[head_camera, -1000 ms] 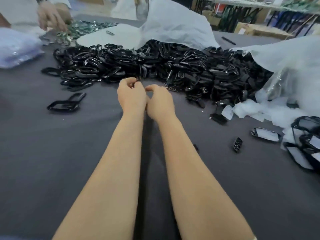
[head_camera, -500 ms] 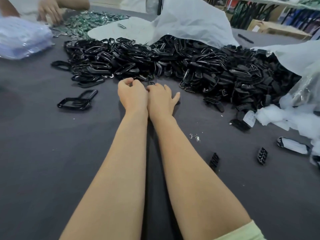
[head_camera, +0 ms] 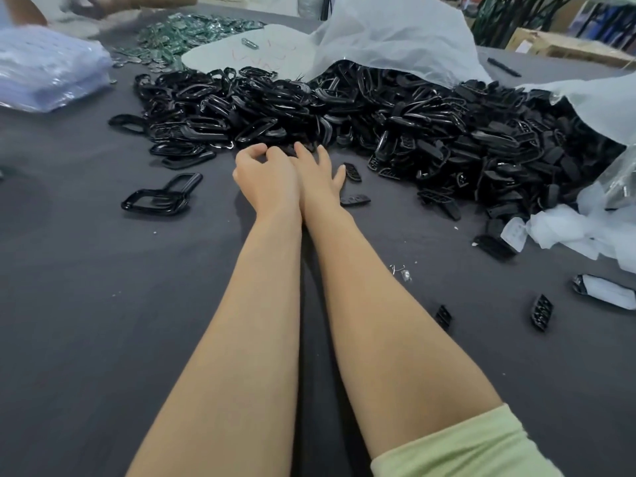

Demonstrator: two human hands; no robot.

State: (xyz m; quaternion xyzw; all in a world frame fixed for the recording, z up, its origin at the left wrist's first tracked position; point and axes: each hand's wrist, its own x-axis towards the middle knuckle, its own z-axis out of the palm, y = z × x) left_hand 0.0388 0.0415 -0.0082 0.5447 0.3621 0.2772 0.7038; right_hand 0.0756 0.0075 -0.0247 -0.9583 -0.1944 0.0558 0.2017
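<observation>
The right hand (head_camera: 320, 177) lay spread flat on the grey cloth-covered table (head_camera: 103, 304); the left hand (head_camera: 265, 180) was curled, whether round a piece I could not tell. At twelve o'clock from both, close against them, lay the heap of glossy black plastic oval rings (head_camera: 275, 108), stretched nine to three.

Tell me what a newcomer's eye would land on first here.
First, the big heap of glossy black plastic parts across the far half of the dark table, spilling from a white plastic bag. Next, two bare forearms reach to its near edge, the left hand with curled fingers beside the right hand with fingers spread. A few black loops lie apart to the left.
</observation>
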